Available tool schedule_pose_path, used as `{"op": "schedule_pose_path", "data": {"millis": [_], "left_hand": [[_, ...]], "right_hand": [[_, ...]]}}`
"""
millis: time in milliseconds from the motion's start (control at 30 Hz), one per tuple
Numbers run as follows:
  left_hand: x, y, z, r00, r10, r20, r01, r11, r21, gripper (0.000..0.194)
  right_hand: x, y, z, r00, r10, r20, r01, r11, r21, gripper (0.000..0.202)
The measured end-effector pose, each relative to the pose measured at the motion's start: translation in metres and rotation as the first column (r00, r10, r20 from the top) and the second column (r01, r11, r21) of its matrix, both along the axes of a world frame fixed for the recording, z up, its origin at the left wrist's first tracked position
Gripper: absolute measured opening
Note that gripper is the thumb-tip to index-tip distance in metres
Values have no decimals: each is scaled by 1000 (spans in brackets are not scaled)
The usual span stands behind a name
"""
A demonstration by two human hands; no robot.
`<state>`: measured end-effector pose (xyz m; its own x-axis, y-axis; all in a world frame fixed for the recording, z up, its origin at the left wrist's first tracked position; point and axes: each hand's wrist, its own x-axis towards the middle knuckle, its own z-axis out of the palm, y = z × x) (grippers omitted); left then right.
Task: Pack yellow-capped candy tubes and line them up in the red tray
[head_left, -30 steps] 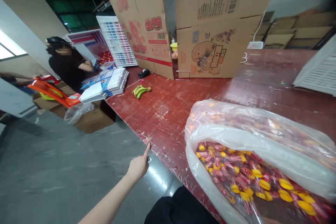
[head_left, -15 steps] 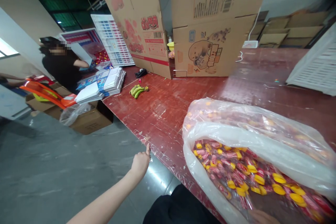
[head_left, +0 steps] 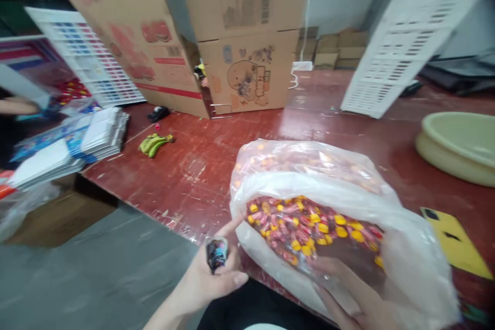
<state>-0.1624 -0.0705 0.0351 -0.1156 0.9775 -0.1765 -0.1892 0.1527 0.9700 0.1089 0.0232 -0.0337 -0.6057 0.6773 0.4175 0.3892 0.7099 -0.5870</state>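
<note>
A clear plastic bag lies open on the table, holding many small red-and-pink tubes with yellow caps. My left hand is at the bag's left rim, index finger stretched toward the plastic and thumb out. A small dark printed packet sits in its curled fingers. My right hand reaches into the bag's mouth from the front, just below the tubes. Its fingers look stretched and apart, though blurred; I make out nothing firmly held in them.
On the red table are green bananas, a black tape dispenser, a yellow phone and a pale basin. Cardboard boxes and white crates stand behind. A person's arm shows at far left.
The view has swung right, bringing the basin and phone into sight. My left hand has come from the table edge to the bag, now with a dark packet. My right hand shows more fully.
</note>
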Motion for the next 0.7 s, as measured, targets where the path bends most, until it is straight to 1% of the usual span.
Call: {"op": "schedule_pose_path", "data": {"millis": [67, 100, 133, 167, 233, 267, 300, 333, 367, 400, 433, 467, 500, 567, 600, 633, 700], "left_hand": [[26, 19, -3, 978, -139, -156, 136, 990, -28, 88], [38, 27, -6, 948, -217, -232, 214, 976, -41, 86], [49, 35, -10, 910, -290, -297, 292, 956, -40, 85], [58, 42, -13, 870, -356, -341, 371, 928, -22, 86], [72, 55, -20, 804, -455, -383, 506, 862, 37, 91], [77, 61, -24, 797, -457, -396, 521, 851, 68, 94], [81, 67, -28, 813, -421, -401, 494, 864, 94, 98], [83, 73, -32, 849, -353, -394, 426, 898, 113, 99], [84, 79, -35, 895, -250, -371, 315, 940, 128, 94], [83, 86, -39, 933, -129, -337, 185, 973, 140, 77], [82, 91, -43, 956, -20, -294, 66, 987, 149, 52], [80, 96, -45, 967, 58, -249, -20, 989, 150, 26], [79, 101, -48, 973, 96, -209, -66, 987, 143, 13], [77, 106, -50, 984, 103, -144, -87, 990, 114, 22], [78, 107, -50, 988, 99, -118, -88, 992, 94, 20], [80, 107, -49, 991, 100, -91, -94, 993, 72, 18], [85, 106, -48, 992, 109, -68, -107, 993, 41, 19]], "right_hand": [[-13, 0, 33, 999, -36, -12, 37, 998, 42, 39], [-19, -1, 46, 1000, -22, -13, 23, 998, 64, 43], [-24, -2, 55, 1000, 15, -9, -14, 997, 79, 45], [-28, -3, 60, 998, 56, -6, -56, 995, 77, 41], [-31, -5, 62, 994, 102, -39, -100, 993, 57, 25], [-29, -6, 59, 993, 86, -77, -83, 996, 43, 22], [-25, -6, 55, 991, 39, -124, -37, 999, 21, 21], [-18, -5, 50, 984, -32, -176, 32, 999, -7, 20], [-9, -3, 45, 968, -119, -221, 111, 993, -49, 18], [1, 0, 40, 944, -208, -258, 188, 977, -100, 15], [11, 5, 36, 913, -289, -287, 252, 955, -159, 12], [22, 11, 32, 883, -354, -309, 295, 930, -220, 8], [31, 18, 28, 857, -402, -321, 317, 904, -286, 4], [45, 31, 22, 820, -465, -333, 307, 849, -430, 8], [50, 38, 20, 801, -497, -334, 288, 809, -512, 13], [52, 44, 17, 779, -534, -329, 262, 754, -602, 18], [54, 54, 14, 733, -608, -306, 178, 605, -776, 27]]}}
